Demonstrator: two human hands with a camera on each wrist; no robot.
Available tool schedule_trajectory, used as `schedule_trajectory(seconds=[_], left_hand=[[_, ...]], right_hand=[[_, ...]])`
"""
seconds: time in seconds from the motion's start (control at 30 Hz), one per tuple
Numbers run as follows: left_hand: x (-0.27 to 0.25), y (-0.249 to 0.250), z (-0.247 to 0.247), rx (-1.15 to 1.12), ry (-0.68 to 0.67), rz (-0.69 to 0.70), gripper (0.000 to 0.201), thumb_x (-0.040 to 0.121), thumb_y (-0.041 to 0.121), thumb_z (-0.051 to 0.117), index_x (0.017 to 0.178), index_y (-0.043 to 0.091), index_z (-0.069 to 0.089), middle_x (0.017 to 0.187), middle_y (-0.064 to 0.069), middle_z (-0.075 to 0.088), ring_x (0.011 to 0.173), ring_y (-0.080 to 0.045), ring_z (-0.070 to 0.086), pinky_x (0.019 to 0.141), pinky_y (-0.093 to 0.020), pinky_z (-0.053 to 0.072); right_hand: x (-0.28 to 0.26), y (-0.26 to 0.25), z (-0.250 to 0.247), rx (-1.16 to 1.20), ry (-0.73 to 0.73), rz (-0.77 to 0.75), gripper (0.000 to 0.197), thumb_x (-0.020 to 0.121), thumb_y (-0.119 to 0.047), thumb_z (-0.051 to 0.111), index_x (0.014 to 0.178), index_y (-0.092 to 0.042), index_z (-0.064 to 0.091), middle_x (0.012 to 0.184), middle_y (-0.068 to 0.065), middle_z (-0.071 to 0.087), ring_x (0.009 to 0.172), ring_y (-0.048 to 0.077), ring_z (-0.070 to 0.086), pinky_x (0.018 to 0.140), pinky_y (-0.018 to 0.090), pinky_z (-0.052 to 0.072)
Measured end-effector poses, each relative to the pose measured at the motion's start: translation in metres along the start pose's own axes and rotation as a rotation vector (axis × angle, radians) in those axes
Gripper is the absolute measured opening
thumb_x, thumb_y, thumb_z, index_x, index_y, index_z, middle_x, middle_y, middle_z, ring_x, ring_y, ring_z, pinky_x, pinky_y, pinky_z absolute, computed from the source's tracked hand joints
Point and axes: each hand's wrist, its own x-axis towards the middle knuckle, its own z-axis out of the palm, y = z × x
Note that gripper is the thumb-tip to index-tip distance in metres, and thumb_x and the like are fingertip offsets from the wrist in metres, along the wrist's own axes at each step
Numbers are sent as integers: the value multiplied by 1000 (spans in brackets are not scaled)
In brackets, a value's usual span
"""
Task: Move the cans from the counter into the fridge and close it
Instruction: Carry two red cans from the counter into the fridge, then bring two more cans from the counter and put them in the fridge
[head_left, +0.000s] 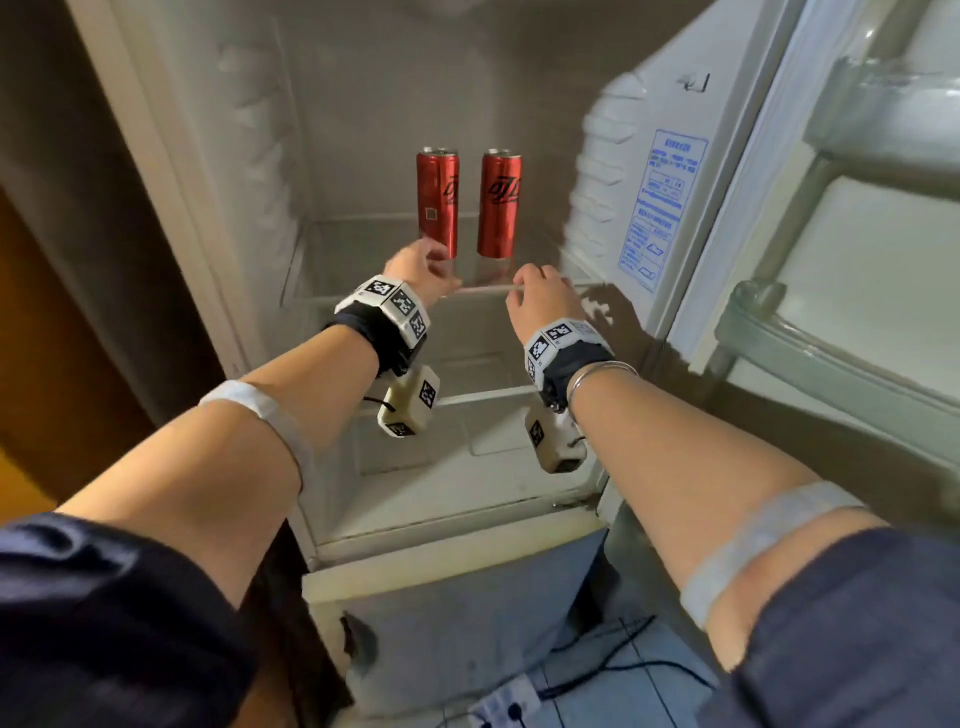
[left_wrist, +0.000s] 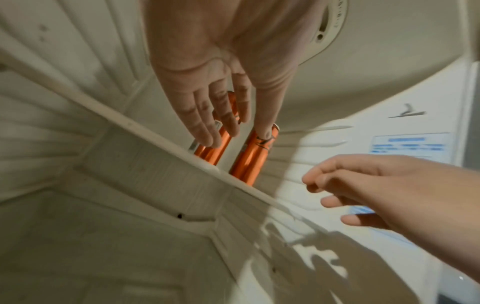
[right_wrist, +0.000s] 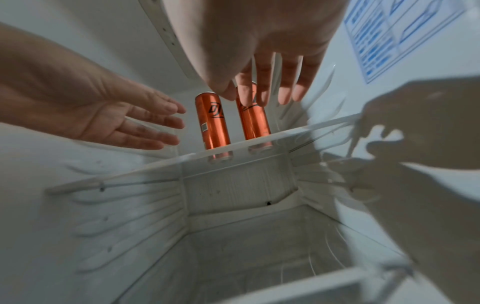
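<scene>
Two tall red cans stand upright side by side on the glass shelf (head_left: 363, 244) inside the open fridge: the left can (head_left: 437, 200) and the right can (head_left: 500, 202). My left hand (head_left: 422, 270) hovers just in front of the left can with fingers relaxed, holding nothing. My right hand (head_left: 540, 296) sits at the shelf's front edge, fingers loosely bent, also empty. In the right wrist view both cans (right_wrist: 213, 123) (right_wrist: 253, 119) stand free beyond the straight fingers (right_wrist: 263, 82). The left wrist view shows the fingers (left_wrist: 205, 119) spread before the cans (left_wrist: 249, 158).
The fridge door (head_left: 857, 260) stands open at the right, with door racks (head_left: 831, 353). A blue-printed label (head_left: 660, 208) is on the inner right wall. Below the shelf lies an empty lower compartment (head_left: 467, 457). Cables and a power strip (head_left: 504, 701) lie on the floor.
</scene>
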Motion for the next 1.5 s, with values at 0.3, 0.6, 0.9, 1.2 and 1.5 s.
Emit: schedule_trajectory(seconds=[0.3,0.6,0.9,1.2,1.5], left_hand=[[-105,-26,24,-8,-146,-98,39,81,14,70,118,9,57,115,-13,66,93,-22,61,84,-31,49],[-215,-13,82,17,-247,-151,36,84,13,65,119,11,57,115,-11,66,86,-17,56,82,-29,47],[-337,36,162,12,-428,-116,37,86,12,64,122,8,54,117,-12,65,84,-17,54,47,-11,42],[-423,75,232,42,-708,6,38,85,14,64,122,9,54,114,-11,67,108,-24,62,90,-26,45],[-509,134,312,-14,-970,159,36,85,12,64,120,6,56,117,-15,66,108,-27,62,84,-27,46]], right_hand=[[-104,-11,-2,-2,-75,22,27,95,-20,42,118,-11,55,123,10,53,109,32,50,86,35,41],[-203,44,-13,29,-146,53,24,95,-20,43,114,-11,55,120,10,55,109,33,51,88,38,42],[-332,132,-45,-55,-199,156,25,95,-21,43,114,-11,57,126,12,53,110,34,52,90,39,42],[-449,205,-99,-146,-232,413,26,96,-22,42,116,-11,54,122,11,54,112,32,51,92,40,45],[-561,265,-162,-218,-152,694,31,97,-28,40,119,-11,54,120,11,56,110,30,51,91,40,45]])
